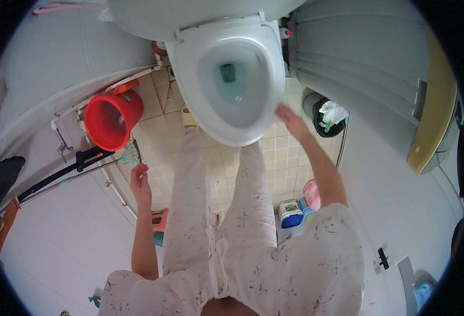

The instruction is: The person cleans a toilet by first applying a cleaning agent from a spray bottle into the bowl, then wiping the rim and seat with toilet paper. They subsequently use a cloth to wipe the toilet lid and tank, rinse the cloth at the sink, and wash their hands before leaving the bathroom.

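In front of me stands a white toilet (178, 77), its lid raised against the tank side. Bluish water (236, 93) lies in the bowl, with a dark patch at the drain. My right hand (293, 120), blurred, hangs beside the right front of the toilet rim; whether it touches the rim is unclear. Nothing shows in it. My left hand (140, 183) hangs low on the left with loosely curled fingers and appears to hold nothing. Nearest to it are a green-toothed broom or rake head (129, 153) and a red plastic bucket (107, 120).
A bin (315, 104) with a black liner and white waste stands right of the toilet. Behind it rises a grey curved panel (354, 59). Plastic tubs (290, 213) sit by the right wall. Long poles (58, 177) and white pipes (117, 193) run along the left wall. An orange stool (160, 220) stands behind my left arm.
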Motion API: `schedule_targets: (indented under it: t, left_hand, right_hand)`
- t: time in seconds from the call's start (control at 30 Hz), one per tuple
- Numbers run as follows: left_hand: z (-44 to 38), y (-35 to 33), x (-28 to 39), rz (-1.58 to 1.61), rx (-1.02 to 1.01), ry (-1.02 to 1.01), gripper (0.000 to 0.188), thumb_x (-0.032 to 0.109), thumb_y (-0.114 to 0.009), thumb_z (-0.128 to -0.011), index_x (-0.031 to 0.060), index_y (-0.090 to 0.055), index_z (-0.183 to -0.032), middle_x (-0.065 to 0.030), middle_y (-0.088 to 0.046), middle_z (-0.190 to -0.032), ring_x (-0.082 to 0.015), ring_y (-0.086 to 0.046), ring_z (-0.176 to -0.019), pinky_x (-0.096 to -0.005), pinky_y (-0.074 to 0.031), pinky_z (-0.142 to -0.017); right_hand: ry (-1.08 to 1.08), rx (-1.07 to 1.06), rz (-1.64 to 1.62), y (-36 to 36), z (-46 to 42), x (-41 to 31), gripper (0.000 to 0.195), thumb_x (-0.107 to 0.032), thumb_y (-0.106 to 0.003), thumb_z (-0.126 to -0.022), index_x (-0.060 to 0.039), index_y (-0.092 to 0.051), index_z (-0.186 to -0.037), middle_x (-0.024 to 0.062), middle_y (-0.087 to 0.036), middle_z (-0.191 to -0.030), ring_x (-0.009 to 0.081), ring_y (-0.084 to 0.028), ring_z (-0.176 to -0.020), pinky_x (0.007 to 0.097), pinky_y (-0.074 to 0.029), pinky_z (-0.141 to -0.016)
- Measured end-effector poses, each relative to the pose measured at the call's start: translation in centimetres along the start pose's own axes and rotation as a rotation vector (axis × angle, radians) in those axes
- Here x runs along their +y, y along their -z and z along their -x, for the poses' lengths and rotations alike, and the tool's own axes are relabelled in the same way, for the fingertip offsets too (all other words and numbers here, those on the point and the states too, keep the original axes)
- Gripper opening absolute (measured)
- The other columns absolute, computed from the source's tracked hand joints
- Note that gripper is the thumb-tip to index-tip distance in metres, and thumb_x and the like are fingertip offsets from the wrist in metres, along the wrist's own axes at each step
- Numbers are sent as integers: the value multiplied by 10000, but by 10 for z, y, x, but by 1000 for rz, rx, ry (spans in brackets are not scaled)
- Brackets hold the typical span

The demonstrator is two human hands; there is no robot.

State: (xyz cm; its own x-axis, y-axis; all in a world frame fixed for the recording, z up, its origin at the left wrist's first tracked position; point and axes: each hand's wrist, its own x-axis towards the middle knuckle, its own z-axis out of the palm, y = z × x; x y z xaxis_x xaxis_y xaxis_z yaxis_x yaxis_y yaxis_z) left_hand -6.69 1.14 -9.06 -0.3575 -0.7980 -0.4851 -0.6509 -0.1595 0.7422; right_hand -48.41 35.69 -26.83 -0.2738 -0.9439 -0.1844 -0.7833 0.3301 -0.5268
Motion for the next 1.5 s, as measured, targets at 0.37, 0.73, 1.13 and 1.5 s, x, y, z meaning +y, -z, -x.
schedule_targets:
  t: [0.37, 0.73, 1.13, 1.5]
  left_hand:
    - [41, -90, 52, -201, -233, -13, 230, -64, -449, -836, 9, -539, -1035, -75, -603, -977, -151, -583, -930, -262, -459, -767]
    - [46, -89, 71, -271, -337, -59, 201, -32, -446, -858, 6, -525, -1039, -67, -595, -946, -142, -569, -889, -254, -442, -794]
    - [19, 35, 157, 211, 297, -31, 345, 214, -511, -892, 68, -449, -1199, -64, -571, -1092, -165, -556, -961, -312, -437, -826]
    - [-43, 242, 425, 1496, 693, -564, 632, 587, -245, -884, 56, -359, -1207, -109, -495, -1129, -269, -488, -1016, -458, -411, -864]
  right_hand:
    - [-264, 191, -339, 9, -95, 1, 381, -71, -504, -837, -139, -519, -1211, 51, -443, -1299, 228, -427, -1198, 312, -380, -984]
    - [-667, 752, -313, 18, 75, -62, 307, 51, -508, -756, -50, -583, -1036, 112, -587, -1038, 279, -545, -991, 338, -453, -852]
    - [-1036, 647, -572, 45, 190, 166, 416, -123, -538, -832, 6, -413, -1207, 159, -484, -1220, 290, -462, -1132, 397, -374, -962]
    - [-709, 358, -933, -13, 141, 35, 301, -64, -497, -791, -58, -530, -1091, 67, -596, -823, 133, -567, -673, 256, -481, -577]
